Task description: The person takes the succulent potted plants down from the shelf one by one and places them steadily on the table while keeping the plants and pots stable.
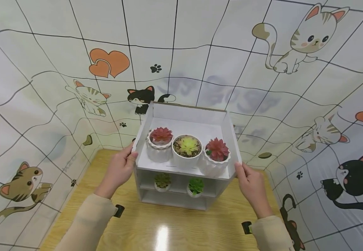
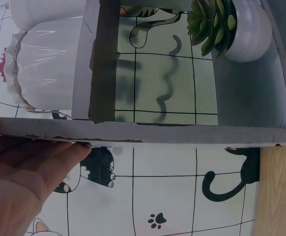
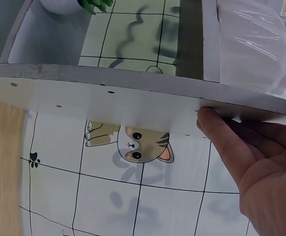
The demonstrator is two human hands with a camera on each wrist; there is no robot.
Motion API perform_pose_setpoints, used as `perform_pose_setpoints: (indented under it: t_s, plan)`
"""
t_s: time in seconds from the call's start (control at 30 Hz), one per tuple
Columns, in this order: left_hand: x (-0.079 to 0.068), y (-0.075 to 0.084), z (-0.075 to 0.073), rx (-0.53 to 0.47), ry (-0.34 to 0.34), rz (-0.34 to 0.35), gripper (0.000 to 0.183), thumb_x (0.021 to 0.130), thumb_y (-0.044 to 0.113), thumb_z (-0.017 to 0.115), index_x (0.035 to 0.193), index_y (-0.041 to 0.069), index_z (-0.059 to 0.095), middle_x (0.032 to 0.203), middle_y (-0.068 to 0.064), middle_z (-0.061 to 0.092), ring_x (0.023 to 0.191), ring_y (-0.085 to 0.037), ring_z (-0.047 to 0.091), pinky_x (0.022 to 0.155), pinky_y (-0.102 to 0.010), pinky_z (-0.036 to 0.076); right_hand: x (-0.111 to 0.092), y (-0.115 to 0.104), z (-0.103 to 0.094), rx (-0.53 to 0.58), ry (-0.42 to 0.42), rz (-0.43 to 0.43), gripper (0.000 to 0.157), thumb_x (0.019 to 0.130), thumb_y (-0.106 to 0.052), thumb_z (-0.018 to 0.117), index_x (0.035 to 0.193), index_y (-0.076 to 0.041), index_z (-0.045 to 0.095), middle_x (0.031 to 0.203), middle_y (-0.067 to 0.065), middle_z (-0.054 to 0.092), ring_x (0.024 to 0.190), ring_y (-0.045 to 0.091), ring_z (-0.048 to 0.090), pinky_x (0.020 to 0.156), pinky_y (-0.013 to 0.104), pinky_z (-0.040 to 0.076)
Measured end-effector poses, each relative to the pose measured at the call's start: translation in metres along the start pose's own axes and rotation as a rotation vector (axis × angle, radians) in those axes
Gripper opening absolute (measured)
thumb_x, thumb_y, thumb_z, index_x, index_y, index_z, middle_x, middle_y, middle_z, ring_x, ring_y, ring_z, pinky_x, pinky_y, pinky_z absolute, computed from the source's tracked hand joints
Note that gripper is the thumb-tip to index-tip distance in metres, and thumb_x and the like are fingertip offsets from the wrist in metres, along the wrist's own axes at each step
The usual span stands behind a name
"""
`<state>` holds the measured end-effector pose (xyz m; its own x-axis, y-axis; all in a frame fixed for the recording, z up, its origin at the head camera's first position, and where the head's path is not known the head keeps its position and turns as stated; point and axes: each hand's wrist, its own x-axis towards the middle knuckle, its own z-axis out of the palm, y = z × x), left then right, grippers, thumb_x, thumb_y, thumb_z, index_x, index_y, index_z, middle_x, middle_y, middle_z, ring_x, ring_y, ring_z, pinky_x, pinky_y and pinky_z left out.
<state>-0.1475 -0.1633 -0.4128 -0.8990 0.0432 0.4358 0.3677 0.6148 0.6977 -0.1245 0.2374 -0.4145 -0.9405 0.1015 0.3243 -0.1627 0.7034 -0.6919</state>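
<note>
A small white shelf (image 1: 187, 124) stands at the middle of the head view, with potted succulents on two tiers. My left hand (image 1: 120, 166) grips its left side panel near the top, thumb at the edge and fingers along the outer face. On the opposite panel, my right hand (image 1: 251, 181) holds the same way. The top tier carries a red succulent (image 1: 162, 135) at left, a yellow-green succulent (image 1: 187, 145) in the middle and another red succulent (image 1: 217, 150) at right. Below sit a dull green succulent (image 1: 162, 180) and a bright green succulent (image 1: 195, 185) in white pots.
Under the shelf is a light wooden table (image 1: 128, 230) with a bright reflection near its front. White cloth (image 1: 187, 24) printed with cats, hearts and grid lines surrounds the table at the back and both sides. It also shows through the shelf's open back in both wrist views.
</note>
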Motion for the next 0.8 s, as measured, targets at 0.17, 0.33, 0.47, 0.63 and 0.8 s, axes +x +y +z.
perform_pose_setpoints:
  t_s: [0.17,0.33,0.47,0.63,0.8]
  plan:
    - [0.0,0.002,0.004,-0.001,0.001,0.022,0.042,0.104,0.004,0.057,0.144,-0.009,0.053,0.133,-0.029,0.062,0.086,-0.032,0.063,0.071,-0.045,0.052,0.0,0.003,-0.004,0.006,0.001,-0.003,0.044,0.11,-0.026,0.049,0.131,0.009,0.065,0.11,0.031,0.071,0.093,0.045,0.074,0.079,0.06,0.06]
    - [0.0,0.003,0.008,-0.01,0.011,0.059,0.041,0.103,0.004,0.058,0.141,-0.012,0.054,0.131,-0.031,0.063,0.082,-0.031,0.062,0.067,-0.042,0.051,0.0,0.006,-0.009,0.005,0.0,0.005,0.044,0.111,-0.027,0.048,0.129,0.008,0.068,0.111,0.03,0.072,0.094,0.045,0.074,0.078,0.059,0.061]
    - [0.0,0.005,0.01,-0.008,0.022,0.082,0.041,0.102,0.003,0.059,0.14,-0.012,0.056,0.133,-0.031,0.061,0.089,-0.031,0.065,0.071,-0.045,0.055,0.0,0.008,-0.012,-0.013,0.004,0.009,0.043,0.11,-0.027,0.048,0.128,0.007,0.068,0.108,0.029,0.073,0.092,0.043,0.075,0.078,0.059,0.061]
    - [0.002,0.005,0.012,-0.027,-0.004,0.073,0.042,0.103,0.004,0.059,0.142,-0.012,0.053,0.137,-0.032,0.058,0.107,-0.035,0.066,0.084,-0.055,0.058,-0.001,0.008,-0.015,-0.013,0.006,0.01,0.044,0.111,-0.027,0.047,0.131,0.007,0.067,0.11,0.03,0.072,0.092,0.044,0.075,0.08,0.06,0.059]
    - [0.005,0.004,0.016,-0.029,-0.027,0.083,0.044,0.104,0.005,0.058,0.145,-0.01,0.051,0.129,-0.031,0.064,0.085,-0.028,0.067,0.074,-0.046,0.058,-0.001,0.009,-0.016,-0.044,0.037,0.008,0.043,0.111,-0.027,0.047,0.127,0.007,0.069,0.105,0.029,0.074,0.089,0.044,0.075,0.077,0.059,0.061]
